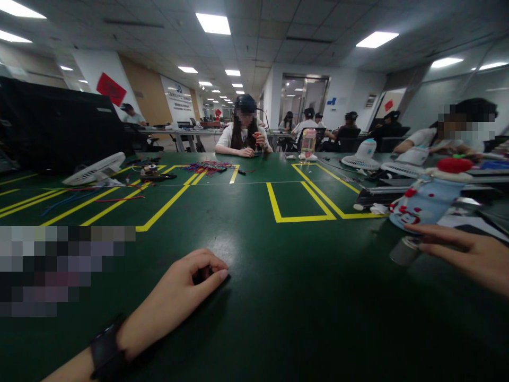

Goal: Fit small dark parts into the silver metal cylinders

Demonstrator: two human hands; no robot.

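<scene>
My left hand (178,292) rests on the green table (286,297) near its front edge. Its fingers are curled shut and I see nothing in them; a black band sits on the wrist. My right hand (473,254) comes in from the right with fingers stretched out and apart. Its fingertips are at a small grey cylinder (405,250) standing on the table; whether they grip it I cannot tell. Just behind that hand a light-blue bottle (427,200) with a red-and-white pattern and a red cap leans to the right.
Yellow tape lines (296,217) mark boxes on the table. A white fan (95,170) and loose wires (209,167) lie at the far left, more white fan parts (363,156) at the far right. A person (243,132) sits opposite; another person's arm (421,140) is at the right.
</scene>
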